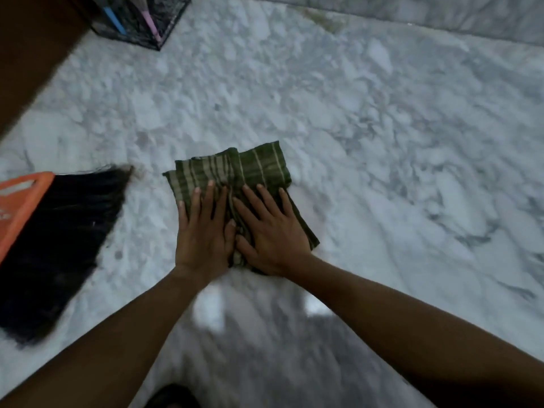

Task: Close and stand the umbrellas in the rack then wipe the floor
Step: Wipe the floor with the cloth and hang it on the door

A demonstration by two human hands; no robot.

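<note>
**Operator:** Where does the job stand?

**Spotter:** Your left hand (203, 231) and right hand (272, 232) lie flat and side by side on the green striped cloth (232, 169). The fingers are straight and the thumbs nearly touch. Your palms press the cloth to the marble floor (382, 136) mid-scene, and neither hand curls round anything. Far left, the black mesh rack (138, 33) holds a blue umbrella (114, 21) and a pink umbrella (150, 23), both closed and standing. By the look of it only the wiping is left.

**Operator:** How will the cloth handle?

**Spotter:** Soft, light and limp, I'd judge. It is folded in loose layers and bunched between your thumbs, so it will likely ruck up if you push from one edge. Keep your palms on the near half, where the folds stack thickest. Spread your fingers toward the far edge to hold it flat. The polished marble looks slick, so the cloth should glide easily.

**Operator:** Anything in the way?

**Spotter:** What looks like a black-bristled brush (67, 231) with an orange head lies near left, close to the cloth but apart from it. I cannot tell whether the floor is wet.
</note>
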